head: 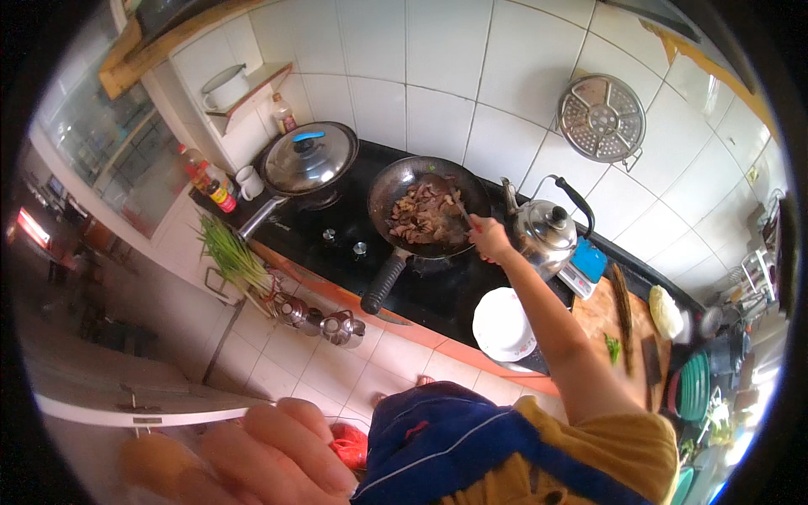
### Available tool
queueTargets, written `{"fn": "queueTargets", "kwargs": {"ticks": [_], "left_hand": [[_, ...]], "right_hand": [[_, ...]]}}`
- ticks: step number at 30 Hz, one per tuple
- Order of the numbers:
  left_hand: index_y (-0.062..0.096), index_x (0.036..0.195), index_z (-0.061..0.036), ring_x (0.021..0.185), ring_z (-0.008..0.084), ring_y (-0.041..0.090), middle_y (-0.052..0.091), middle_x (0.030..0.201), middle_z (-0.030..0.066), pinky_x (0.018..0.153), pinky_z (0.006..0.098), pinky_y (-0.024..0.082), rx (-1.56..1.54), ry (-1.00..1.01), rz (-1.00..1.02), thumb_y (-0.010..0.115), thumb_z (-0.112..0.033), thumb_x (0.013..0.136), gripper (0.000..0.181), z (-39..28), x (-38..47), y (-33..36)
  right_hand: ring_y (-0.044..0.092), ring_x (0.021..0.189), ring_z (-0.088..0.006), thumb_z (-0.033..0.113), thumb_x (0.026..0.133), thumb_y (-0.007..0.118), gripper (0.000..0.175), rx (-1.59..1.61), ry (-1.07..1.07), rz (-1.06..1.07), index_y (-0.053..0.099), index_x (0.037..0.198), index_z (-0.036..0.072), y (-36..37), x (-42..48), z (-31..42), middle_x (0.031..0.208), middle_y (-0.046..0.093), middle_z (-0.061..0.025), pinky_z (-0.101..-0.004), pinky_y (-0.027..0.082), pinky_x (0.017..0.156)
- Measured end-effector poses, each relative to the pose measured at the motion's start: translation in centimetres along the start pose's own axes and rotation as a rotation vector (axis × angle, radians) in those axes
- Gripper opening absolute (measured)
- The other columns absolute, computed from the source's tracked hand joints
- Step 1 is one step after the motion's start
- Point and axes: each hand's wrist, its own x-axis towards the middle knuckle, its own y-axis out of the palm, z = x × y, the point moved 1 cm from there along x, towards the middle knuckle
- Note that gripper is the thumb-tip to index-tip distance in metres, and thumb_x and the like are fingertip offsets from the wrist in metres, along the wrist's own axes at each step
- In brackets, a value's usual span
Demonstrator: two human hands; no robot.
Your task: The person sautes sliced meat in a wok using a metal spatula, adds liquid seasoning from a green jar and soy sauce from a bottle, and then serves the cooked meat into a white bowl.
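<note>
My right hand (489,238) grips the handle of a spatula (463,208), whose working end is among the food in the wok. Browned sliced meat (423,214) lies in the dark wok (379,196), and its black handle (384,281) points towards me. Close to the camera, my left hand (271,457) is raised at the lower left with bent fingers. Whether it holds anything is hidden. Below my right forearm, a white plate (503,325) rests at the front edge of the black stove top (315,259).
A lidded pan (309,161) stands left of the wok, a metal kettle (546,230) right of it. Further right are a kitchen scale (581,278) and a wooden cutting board (593,309) with a cleaver (651,366). Bottles (221,196) and green onions (237,259) are at left.
</note>
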Motion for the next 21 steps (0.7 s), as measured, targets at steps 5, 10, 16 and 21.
{"fn": "queueTargets", "kwargs": {"ticks": [5, 10, 16, 21], "left_hand": [[0.045, 0.103, -0.0223, 0.096, 0.0210, 0.040, 0.040, 0.095, -0.0037, 0.085, 0.0412, 0.032, -0.292, -0.097, 0.000, 0.089, -0.025, 0.055, 0.065, 1.8, 2.1, -2.3], [0.044, 0.099, -0.0242, 0.100, 0.0226, 0.043, 0.042, 0.098, -0.0039, 0.090, 0.0432, 0.033, -0.340, -0.037, 0.134, 0.093, -0.028, 0.046, 0.072, 4.2, 4.9, -6.6], [0.045, 0.079, -0.0192, 0.076, 0.0185, 0.042, 0.041, 0.079, -0.0020, 0.074, 0.0413, 0.036, -0.601, -0.191, -0.027, 0.057, -0.021, 0.082, 0.012, 5.3, 7.6, -11.4], [0.044, 0.087, -0.0095, 0.081, 0.0193, 0.050, 0.046, 0.082, 0.0046, 0.075, 0.0369, 0.042, -0.309, -0.298, 0.108, 0.057, -0.015, 0.086, 0.014, 12.8, 8.0, -15.2]], "right_hand": [[0.063, 0.060, -0.0333, 0.008, 0.083, 0.053, 0.048, -0.389, -0.568, 0.004, 0.050, 0.131, 0.012, -0.3, -3.4, -1.7, 0.071, 0.063, -0.0219, -0.0397, 0.052, 0.059], [0.064, 0.073, -0.0375, 0.009, 0.082, 0.054, 0.046, -0.348, -0.278, 0.203, 0.052, 0.128, 0.012, -6.6, -12.6, 5.2, 0.080, 0.063, -0.0236, -0.0447, 0.050, 0.068], [0.063, 0.078, -0.0404, 0.011, 0.083, 0.052, 0.046, -0.424, -0.134, -0.074, 0.049, 0.129, 0.011, 0.0, -7.1, 3.6, 0.082, 0.063, -0.0256, -0.0454, 0.051, 0.071], [0.064, 0.068, -0.0364, 0.009, 0.084, 0.053, 0.043, -0.318, -0.018, -0.455, 0.051, 0.127, 0.009, 3.9, -2.2, 0.6, 0.079, 0.064, -0.0213, -0.0436, 0.052, 0.060]]}}
